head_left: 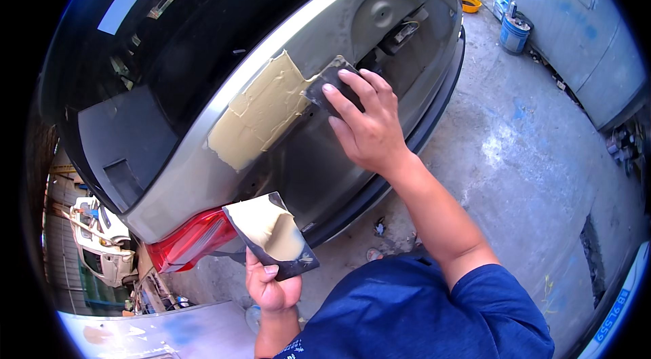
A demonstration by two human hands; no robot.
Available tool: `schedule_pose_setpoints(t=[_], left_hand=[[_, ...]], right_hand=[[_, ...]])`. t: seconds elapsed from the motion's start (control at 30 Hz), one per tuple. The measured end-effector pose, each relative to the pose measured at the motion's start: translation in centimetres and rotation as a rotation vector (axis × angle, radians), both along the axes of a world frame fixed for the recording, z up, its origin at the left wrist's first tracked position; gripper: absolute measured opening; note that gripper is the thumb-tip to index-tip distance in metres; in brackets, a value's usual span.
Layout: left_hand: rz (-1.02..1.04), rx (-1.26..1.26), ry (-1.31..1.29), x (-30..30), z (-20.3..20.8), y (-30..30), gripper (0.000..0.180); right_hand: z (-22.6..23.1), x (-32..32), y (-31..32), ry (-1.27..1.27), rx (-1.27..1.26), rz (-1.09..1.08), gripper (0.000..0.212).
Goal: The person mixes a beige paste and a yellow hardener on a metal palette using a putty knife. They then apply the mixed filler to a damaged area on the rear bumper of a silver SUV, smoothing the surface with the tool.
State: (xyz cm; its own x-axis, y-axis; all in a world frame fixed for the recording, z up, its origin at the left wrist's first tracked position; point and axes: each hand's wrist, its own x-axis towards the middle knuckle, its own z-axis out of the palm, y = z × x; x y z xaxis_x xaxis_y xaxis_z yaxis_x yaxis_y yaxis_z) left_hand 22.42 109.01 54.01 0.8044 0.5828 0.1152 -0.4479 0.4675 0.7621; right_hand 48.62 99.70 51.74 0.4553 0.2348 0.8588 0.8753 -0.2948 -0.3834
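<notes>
My right hand (369,115) presses a dark, flat filler spreader (330,88) against the car's tailgate, fingertips on its face. The spreader touches the right edge of a broad patch of cream body filler (261,111), which shows ridges and streaks. In my left hand (271,284) is a dark square mixing board (302,266), held from below with the thumb on its near edge. A thick heap of cream filler (268,223) lies on that board. Just beyond the board sits the red tail light (193,240).
The dark rear window (196,40) lies above the filler. A black bumper (434,118) runs along the car's lower edge. On the concrete floor (502,155) stand a blue bucket (515,35) and a yellow basin (469,2). A pale panel (163,332) is at lower left.
</notes>
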Motion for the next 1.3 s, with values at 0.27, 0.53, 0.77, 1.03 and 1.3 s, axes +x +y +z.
schedule_pose_setpoints(t=[0.27,0.53,0.77,1.03,1.3], left_hand=[[0.077,0.03,-0.002,3.4,0.7,-2.0,0.072],[0.035,0.099,-0.019,7.3,0.7,-3.2,0.069],[0.035,0.143,0.054,9.0,1.7,-5.3,0.069],[0.244,0.534,-0.202,8.4,2.7,-4.5,0.066],[0.196,0.032,-0.072,6.3,1.9,-5.9,0.075]], right_hand=[[-2.3,0.2,-2.5,0.031,-0.109,0.019,0.048],[3.6,-2.9,-8.6,0.086,-0.126,0.461,0.042],[5.1,-4.0,-10.1,0.018,-0.394,0.557,0.043],[6.6,1.1,-10.2,0.055,-0.305,0.333,0.04],[8.4,3.4,-4.5,0.024,-0.289,0.061,0.041]])
